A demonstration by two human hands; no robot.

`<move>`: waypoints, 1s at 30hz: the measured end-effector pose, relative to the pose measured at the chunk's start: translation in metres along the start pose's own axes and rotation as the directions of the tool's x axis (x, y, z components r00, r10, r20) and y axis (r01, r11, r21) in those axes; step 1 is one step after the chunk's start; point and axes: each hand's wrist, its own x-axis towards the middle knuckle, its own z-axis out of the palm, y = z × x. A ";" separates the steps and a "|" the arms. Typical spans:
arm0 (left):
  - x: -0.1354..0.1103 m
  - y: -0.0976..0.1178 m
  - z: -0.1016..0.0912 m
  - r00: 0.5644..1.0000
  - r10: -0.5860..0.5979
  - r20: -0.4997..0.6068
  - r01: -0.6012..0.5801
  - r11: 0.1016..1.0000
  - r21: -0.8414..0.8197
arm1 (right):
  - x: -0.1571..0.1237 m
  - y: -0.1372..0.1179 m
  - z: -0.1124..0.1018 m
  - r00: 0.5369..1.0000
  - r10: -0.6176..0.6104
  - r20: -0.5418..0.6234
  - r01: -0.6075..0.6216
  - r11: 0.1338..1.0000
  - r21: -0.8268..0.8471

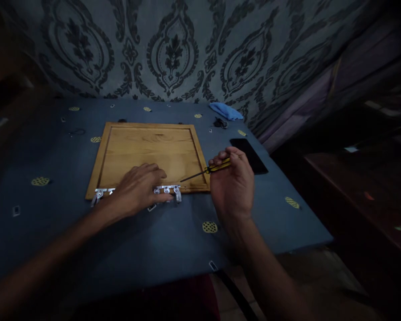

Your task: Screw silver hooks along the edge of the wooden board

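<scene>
Along the near edge of the wooden panel (150,154) lies a metal strip (167,189), spanned by the left hand (137,189); whether it pinches, I cannot tell. A weak hold could let the strip shift. Farther right, the right hand (234,183) grips a screwdriver (217,168), whose tip could slip, scratching wood. No writing is readable.

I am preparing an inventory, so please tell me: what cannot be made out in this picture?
In the head view:
Metal pieces: the left hand hides whether they join.
Screwdriver: its handle end is covered by the right hand's grip.
Black flat object: its near left part is behind the same hand.
Dark clump near the blue cloth: too dark to identify.
</scene>
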 end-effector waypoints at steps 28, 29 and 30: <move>0.001 0.026 0.025 1.000 -0.009 -0.026 0.012 0.995 0.099 | -0.024 0.002 0.018 0.975 -0.076 0.208 0.102 0.988 -0.119; 0.001 0.025 0.025 1.000 -0.007 -0.027 0.010 0.995 0.098 | -0.025 0.003 0.018 0.974 -0.075 0.212 0.103 0.987 -0.122; 0.001 0.025 0.025 1.000 -0.005 -0.029 0.008 0.995 0.097 | -0.025 0.003 0.018 0.973 -0.072 0.218 0.101 0.987 -0.128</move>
